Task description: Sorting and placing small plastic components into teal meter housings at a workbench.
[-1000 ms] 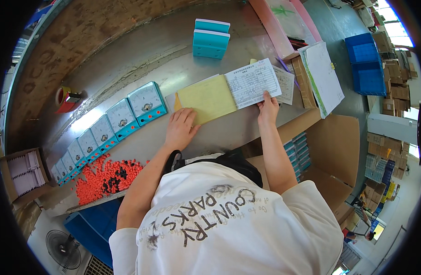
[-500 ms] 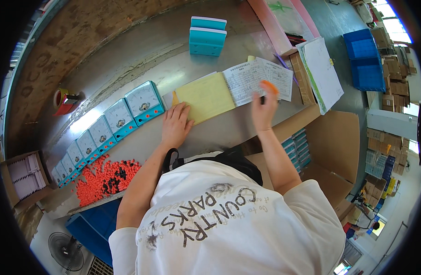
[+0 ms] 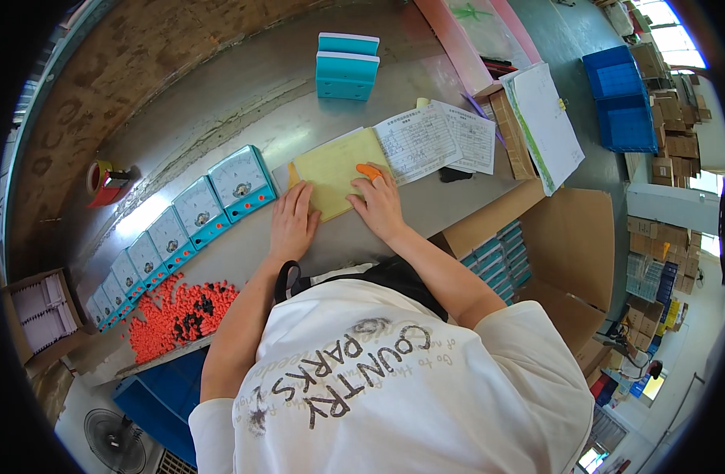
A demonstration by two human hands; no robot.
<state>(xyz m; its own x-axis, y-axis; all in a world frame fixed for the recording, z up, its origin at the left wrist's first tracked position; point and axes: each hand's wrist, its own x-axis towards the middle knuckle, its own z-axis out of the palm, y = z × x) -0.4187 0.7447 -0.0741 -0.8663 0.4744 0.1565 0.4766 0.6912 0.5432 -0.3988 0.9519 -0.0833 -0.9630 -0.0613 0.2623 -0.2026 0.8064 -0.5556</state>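
A yellow sheet (image 3: 336,167) lies on the grey metal worktable (image 3: 244,110), with white printed forms (image 3: 437,141) folded back to its right. My left hand (image 3: 292,223) presses flat on the yellow sheet's near left corner. My right hand (image 3: 378,204) rests on the sheet's near right part, an orange cap on its fingertip (image 3: 369,171). A row of several teal meters with white dials (image 3: 177,229) stands to the left of my left hand.
Orange and black small parts (image 3: 177,314) are heaped at the near left. A red tape roll (image 3: 105,180), two teal boxes (image 3: 346,66), an open carton of teal boxes (image 3: 504,253), a clipboard with papers (image 3: 544,126) and blue crates (image 3: 623,99) surround the work.
My right hand turned the white form over to the right, then came back left onto the yellow sheet. My left hand stayed on the sheet.
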